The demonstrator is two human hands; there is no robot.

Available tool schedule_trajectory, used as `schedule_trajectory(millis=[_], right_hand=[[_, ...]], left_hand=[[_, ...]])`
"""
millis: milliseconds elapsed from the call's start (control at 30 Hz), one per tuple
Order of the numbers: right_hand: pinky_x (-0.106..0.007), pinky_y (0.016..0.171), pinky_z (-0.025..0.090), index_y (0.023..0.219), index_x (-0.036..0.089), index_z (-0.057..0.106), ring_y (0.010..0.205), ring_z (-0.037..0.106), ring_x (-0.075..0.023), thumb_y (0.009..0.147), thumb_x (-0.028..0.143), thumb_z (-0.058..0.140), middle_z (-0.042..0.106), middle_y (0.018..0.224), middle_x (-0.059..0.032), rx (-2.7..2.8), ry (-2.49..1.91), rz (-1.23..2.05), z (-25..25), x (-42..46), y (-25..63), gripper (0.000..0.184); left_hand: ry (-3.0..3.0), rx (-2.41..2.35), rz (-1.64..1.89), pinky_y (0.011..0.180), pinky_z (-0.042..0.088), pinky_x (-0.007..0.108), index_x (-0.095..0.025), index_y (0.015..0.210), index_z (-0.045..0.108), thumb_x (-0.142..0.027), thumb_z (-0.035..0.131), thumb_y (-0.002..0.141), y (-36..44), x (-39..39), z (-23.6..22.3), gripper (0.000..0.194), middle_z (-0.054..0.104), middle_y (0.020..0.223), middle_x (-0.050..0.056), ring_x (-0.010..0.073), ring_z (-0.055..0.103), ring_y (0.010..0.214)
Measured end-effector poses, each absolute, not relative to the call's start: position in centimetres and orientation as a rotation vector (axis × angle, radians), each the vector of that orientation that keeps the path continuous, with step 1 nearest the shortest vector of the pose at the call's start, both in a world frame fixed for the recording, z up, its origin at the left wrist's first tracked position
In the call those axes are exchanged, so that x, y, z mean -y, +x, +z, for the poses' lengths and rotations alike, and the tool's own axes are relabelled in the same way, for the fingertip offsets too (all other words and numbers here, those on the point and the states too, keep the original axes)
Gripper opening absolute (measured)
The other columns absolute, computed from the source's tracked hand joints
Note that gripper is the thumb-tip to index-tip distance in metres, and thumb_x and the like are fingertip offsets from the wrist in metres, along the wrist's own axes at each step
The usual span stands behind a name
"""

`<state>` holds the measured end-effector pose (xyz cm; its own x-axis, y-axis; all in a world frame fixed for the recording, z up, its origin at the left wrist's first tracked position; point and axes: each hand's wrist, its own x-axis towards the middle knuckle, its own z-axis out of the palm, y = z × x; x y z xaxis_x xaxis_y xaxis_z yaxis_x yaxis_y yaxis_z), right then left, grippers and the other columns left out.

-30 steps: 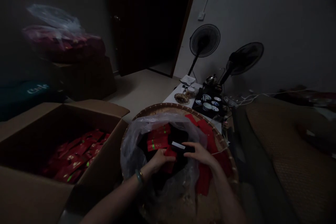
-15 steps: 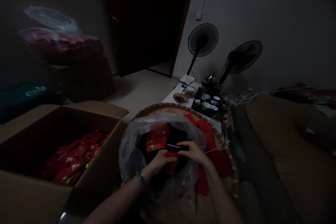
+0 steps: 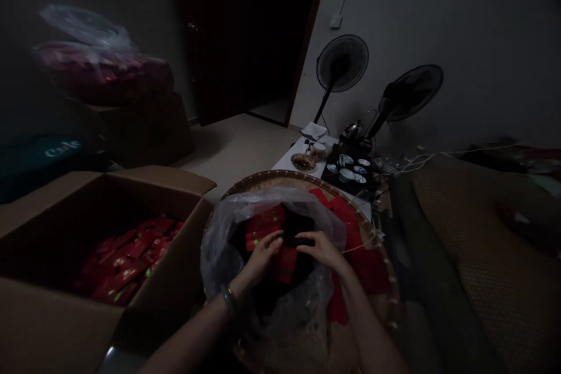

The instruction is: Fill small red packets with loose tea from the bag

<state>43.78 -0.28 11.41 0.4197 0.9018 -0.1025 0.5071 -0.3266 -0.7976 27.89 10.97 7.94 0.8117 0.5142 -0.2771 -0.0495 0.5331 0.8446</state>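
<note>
In the dim light, my right hand [image 3: 323, 250] is closed round the right end of a slim black bar-shaped tool [image 3: 294, 240]. Its exact kind I cannot make out. My left hand [image 3: 263, 257], with a bracelet at the wrist, pinches the tool's left end. Just below the tool is a red packet [image 3: 286, 264]. More red packets [image 3: 265, 223] with green marks lie in a clear plastic bag [image 3: 219, 257], over something dark. The bag sits in a round woven tray [image 3: 245, 178]. Flat red pouches [image 3: 363, 263] lie along the tray's right side.
A cardboard box [image 3: 162, 280] at left holds many red packets. A thin white cord [image 3: 360, 246] runs right from near my right hand. Beyond the tray are a tea tray with cups [image 3: 347, 174] and two fans [image 3: 342, 63]. A woven mat [image 3: 495, 245] lies at right.
My left hand has shifted up from the red packet to the left end of the black tool. The red packet now shows more fully below it.
</note>
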Motion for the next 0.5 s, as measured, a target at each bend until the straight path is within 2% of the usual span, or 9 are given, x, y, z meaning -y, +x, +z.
schedule_trajectory(millis=[100, 267, 500], right_hand=[[-0.036, 0.084, 0.046, 0.098, 0.019, 0.068, 0.093, 0.062, -0.0256, 0.067, 0.029, 0.066, 0.069, 0.099, -0.0051, 1.194, -1.986, 0.717, 11.38, -0.01, 43.68, 0.033], [-0.036, 0.085, 0.046, 0.097, 0.018, 0.069, 0.093, 0.063, -0.0257, 0.067, 0.029, 0.066, 0.069, 0.099, -0.0059, 1.197, -2.023, 0.718, 11.65, -0.38, 43.43, 0.032], [-0.037, 0.083, 0.046, 0.097, 0.019, 0.069, 0.092, 0.063, -0.0262, 0.068, 0.029, 0.065, 0.069, 0.099, -0.0060, 1.219, -2.035, 0.696, 11.52, -0.66, 42.96, 0.031]], left_hand=[[0.974, -0.566, 0.332, 0.045, 0.026, 0.016, -0.011, 0.100, 0.064, -0.046, 0.073, 0.060, 28.30, -11.72, 7.96, 0.054, 0.051, 0.055, -0.004, 0.0044, 0.039, 0.045], [0.894, -0.547, 0.321, 0.050, 0.035, 0.019, -0.010, 0.093, 0.065, -0.046, 0.075, 0.056, 28.44, -11.87, 8.00, 0.052, 0.058, 0.061, 0.000, 0.0079, 0.048, 0.049], [0.884, -0.569, 0.350, 0.050, 0.037, 0.020, -0.010, 0.087, 0.065, -0.045, 0.076, 0.055, 28.12, -11.95, 7.80, 0.049, 0.059, 0.063, 0.001, 0.0088, 0.050, 0.051]])
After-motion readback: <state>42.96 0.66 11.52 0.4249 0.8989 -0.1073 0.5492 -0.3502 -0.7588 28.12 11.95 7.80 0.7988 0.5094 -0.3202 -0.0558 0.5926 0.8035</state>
